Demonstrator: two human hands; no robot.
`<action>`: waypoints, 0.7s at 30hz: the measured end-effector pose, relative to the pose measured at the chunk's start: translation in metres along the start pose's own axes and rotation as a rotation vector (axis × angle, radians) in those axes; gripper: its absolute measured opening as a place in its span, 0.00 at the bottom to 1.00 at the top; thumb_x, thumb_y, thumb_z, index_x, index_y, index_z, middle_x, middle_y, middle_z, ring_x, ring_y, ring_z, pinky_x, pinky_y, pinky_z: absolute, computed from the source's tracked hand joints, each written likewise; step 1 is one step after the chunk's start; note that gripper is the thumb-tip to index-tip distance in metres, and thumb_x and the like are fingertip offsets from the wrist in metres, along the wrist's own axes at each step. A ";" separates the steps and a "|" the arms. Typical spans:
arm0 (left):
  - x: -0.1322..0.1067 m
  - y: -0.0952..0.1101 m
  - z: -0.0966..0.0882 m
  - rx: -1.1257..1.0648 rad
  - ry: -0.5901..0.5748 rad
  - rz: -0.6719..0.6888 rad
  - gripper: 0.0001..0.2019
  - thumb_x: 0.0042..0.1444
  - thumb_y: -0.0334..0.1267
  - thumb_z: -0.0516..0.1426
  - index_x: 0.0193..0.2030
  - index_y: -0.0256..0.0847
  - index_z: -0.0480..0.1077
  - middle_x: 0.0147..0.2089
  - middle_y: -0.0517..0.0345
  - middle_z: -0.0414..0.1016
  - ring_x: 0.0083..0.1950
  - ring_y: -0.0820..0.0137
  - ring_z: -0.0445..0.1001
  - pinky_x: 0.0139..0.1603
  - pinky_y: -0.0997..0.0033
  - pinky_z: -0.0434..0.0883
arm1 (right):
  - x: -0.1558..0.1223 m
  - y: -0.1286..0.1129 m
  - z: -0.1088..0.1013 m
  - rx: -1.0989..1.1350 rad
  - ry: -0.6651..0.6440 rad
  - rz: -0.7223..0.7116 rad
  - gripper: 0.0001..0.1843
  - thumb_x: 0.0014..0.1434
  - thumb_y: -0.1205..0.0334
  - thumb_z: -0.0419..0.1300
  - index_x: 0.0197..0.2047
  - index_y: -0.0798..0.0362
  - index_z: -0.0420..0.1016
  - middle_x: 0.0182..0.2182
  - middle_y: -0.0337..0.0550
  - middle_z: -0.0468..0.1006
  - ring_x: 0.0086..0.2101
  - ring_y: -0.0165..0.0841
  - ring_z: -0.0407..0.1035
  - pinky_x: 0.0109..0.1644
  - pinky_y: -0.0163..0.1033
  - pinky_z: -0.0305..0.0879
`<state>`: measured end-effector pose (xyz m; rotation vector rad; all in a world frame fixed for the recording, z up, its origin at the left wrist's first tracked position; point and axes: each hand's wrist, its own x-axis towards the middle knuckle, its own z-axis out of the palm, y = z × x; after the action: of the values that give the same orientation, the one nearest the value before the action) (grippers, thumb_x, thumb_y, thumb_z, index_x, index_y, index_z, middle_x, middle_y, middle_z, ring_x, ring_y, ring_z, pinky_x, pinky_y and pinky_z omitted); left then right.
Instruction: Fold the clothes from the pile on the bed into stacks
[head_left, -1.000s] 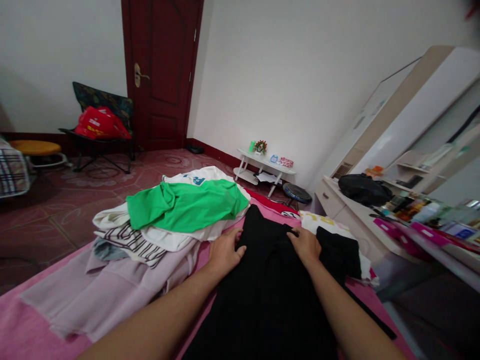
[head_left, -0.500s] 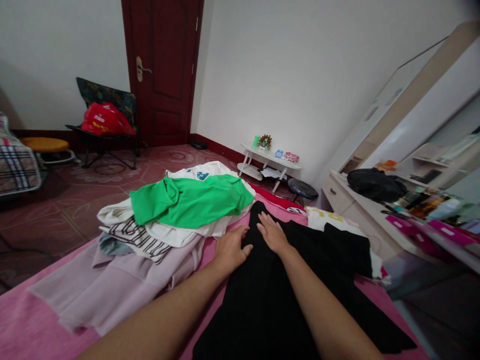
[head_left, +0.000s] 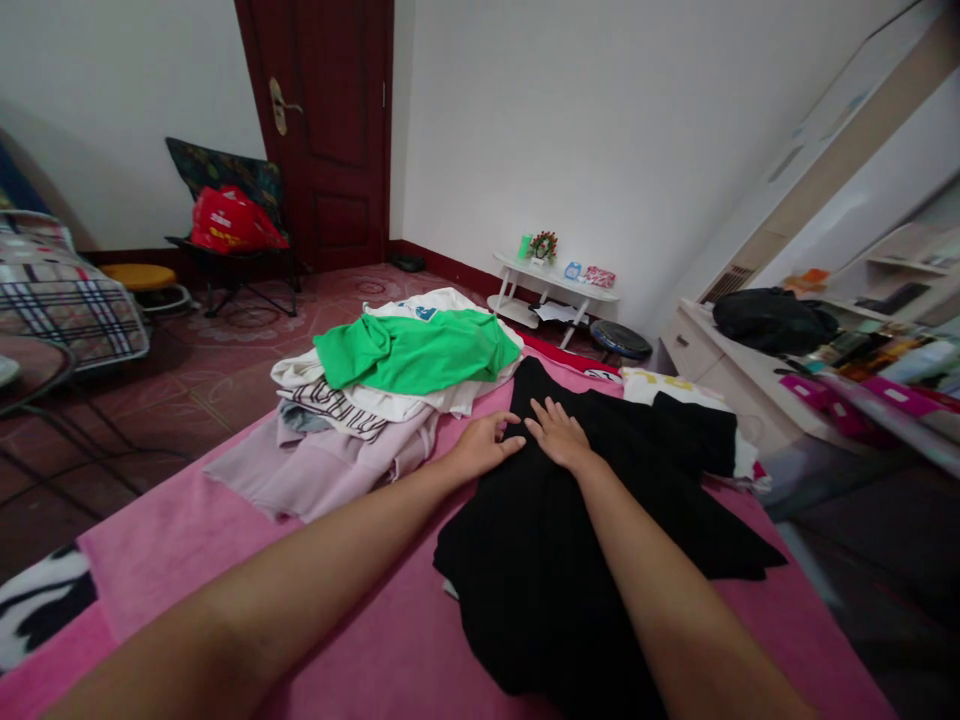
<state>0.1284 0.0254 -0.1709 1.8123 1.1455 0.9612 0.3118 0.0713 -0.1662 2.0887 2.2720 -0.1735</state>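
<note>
A black garment (head_left: 540, 560), perhaps a T-shirt, lies spread over the pink bed cover (head_left: 360, 610). Flat on its upper part rests my right hand (head_left: 559, 435), fingers apart. My left hand (head_left: 484, 447) is at the garment's left edge, thumb and index finger parted and their tips on the black cloth; its other fingers are partly hidden. To the left is a heap of clothes: a green garment (head_left: 420, 350) on top, white and striped pieces (head_left: 345, 412) below, and a pale lilac garment (head_left: 322, 470) at the bottom. A white garment with yellow print (head_left: 660, 385) lies partly beneath the black cloth.
Beyond the bed stand a small white table (head_left: 555, 278) and a round dark stool (head_left: 621, 338). A dresser (head_left: 697, 345) with a black bag (head_left: 772, 318) stands right. Back left, a folding chair (head_left: 225, 165) holds a red bag (head_left: 234, 222) near a dark red door (head_left: 330, 120).
My view has shifted down and left, showing more of the bed and the black garment's lower end. My hands are slightly closer together, still on the black cloth.
</note>
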 end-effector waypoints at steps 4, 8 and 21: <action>-0.049 0.028 -0.015 -0.197 -0.201 -0.059 0.22 0.59 0.51 0.52 0.54 0.40 0.69 0.51 0.52 0.73 0.51 0.63 0.70 0.55 0.65 0.64 | -0.016 0.001 0.009 -0.038 0.117 -0.008 0.31 0.67 0.44 0.36 0.69 0.44 0.45 0.69 0.46 0.45 0.66 0.41 0.40 0.66 0.51 0.41; -0.112 0.057 -0.042 -0.471 -0.331 -0.279 0.27 0.60 0.57 0.48 0.63 0.49 0.61 0.65 0.53 0.61 0.65 0.58 0.58 0.61 0.56 0.59 | -0.022 0.002 0.016 -0.038 0.202 -0.004 0.30 0.67 0.44 0.36 0.69 0.43 0.47 0.68 0.42 0.47 0.66 0.39 0.41 0.66 0.50 0.40; -0.200 0.092 -0.044 -0.674 -0.353 -0.529 0.28 0.53 0.37 0.55 0.62 0.56 0.58 0.61 0.58 0.65 0.53 0.65 0.71 0.50 0.65 0.69 | -0.026 0.007 0.007 0.036 0.061 -0.044 0.34 0.65 0.40 0.37 0.69 0.44 0.43 0.69 0.43 0.41 0.67 0.40 0.35 0.67 0.50 0.36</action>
<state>0.0597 -0.1788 -0.1093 1.0070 0.8649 0.5780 0.3209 0.0449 -0.1709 2.0906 2.3679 -0.1553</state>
